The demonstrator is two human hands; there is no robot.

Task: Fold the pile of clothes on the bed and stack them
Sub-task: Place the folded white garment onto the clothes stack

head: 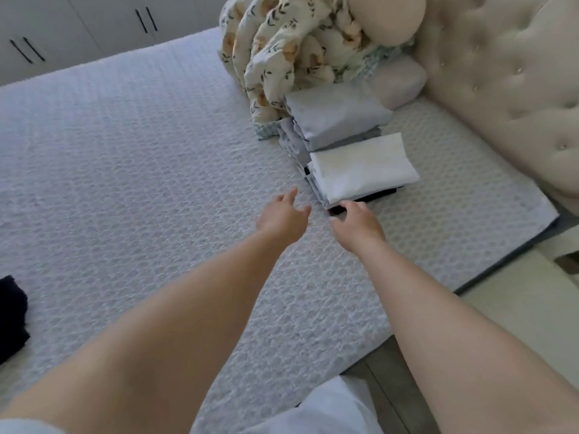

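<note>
While both arms reach across the bed (pixel 125 145), the left hand (pixel 283 219) hovers fingers spread, holding nothing. Right hand (pixel 357 222), fingers loosely apart, touches the near corner of the folded stack (pixel 360 170), white piece on top. Second folded stack (pixel 338 120) just behind, against the floral quilt (pixel 288 48). Dark garment (pixel 11 317) at the left edge. Wide bare bedspread between.

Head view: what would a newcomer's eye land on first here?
Two bare arms reach across the quilted bed, the left hand open above the cover, the right hand at the near corner of a folded stack topped by a white garment. Behind it a second folded stack lies against a rumpled floral quilt. A dark garment lies at the left edge.
</note>
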